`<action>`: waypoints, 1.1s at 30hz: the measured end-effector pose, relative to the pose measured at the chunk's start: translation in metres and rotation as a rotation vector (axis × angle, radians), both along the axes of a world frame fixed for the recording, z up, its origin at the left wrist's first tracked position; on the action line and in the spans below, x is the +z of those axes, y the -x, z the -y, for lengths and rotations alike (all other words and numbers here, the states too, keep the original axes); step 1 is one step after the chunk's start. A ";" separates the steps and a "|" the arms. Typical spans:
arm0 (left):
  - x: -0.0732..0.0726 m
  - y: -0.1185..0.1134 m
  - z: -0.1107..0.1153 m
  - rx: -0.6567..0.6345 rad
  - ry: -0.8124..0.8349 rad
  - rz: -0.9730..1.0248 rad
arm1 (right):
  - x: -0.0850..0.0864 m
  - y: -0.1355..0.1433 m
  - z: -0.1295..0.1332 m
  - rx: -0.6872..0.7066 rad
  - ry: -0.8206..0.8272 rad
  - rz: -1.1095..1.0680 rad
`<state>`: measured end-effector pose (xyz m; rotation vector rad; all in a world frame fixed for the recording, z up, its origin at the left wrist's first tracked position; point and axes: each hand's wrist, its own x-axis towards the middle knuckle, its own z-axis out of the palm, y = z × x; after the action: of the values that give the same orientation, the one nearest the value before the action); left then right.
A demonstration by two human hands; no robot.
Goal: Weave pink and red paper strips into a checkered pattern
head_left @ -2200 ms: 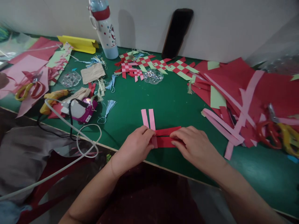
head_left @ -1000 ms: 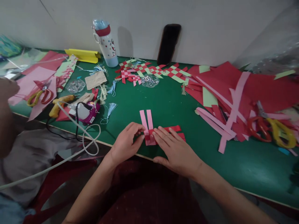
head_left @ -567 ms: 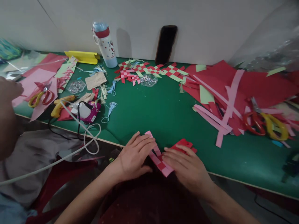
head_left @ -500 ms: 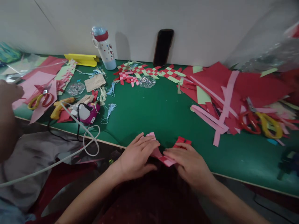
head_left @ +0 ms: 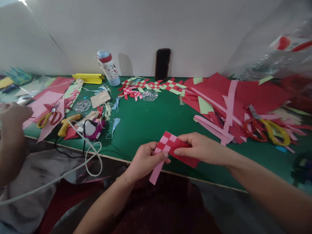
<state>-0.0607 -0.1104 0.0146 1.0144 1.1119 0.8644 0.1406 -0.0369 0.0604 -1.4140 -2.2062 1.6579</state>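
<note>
Between my two hands is a woven paper piece (head_left: 167, 141) with a red and pink checkerboard, held at the front edge of the green table. My left hand (head_left: 146, 160) pinches its pink side, thumb on top, and a pink strip end hangs down past the thumb. On the red side, my right hand (head_left: 195, 147) grips with the thumb over the face and the fingers behind. The red strips reach down to the right below my right hand. Parts of the weave are hidden under both thumbs.
Red paper sheets (head_left: 263, 94) and pink strips (head_left: 230, 104) lie at right, beside scissors (head_left: 265, 126). A bottle (head_left: 109, 69) and a phone (head_left: 162, 64) stand by the wall. At left are a glue gun (head_left: 67, 125), a white cable (head_left: 73, 169) and a co-worker's hand (head_left: 16, 113).
The woven piece has been raised and turned so its checkered face shows. My hands have gone from lying over it to pinching its two sides. The view has tilted upward.
</note>
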 end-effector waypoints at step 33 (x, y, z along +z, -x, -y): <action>-0.043 0.055 0.009 -0.362 -1.057 -1.064 | -0.032 0.015 -0.011 0.345 -1.225 0.137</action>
<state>-0.1158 -0.1194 -0.0280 2.6690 1.2191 0.5564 0.1252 -0.0260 0.0281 -0.7891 -2.7386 -0.0103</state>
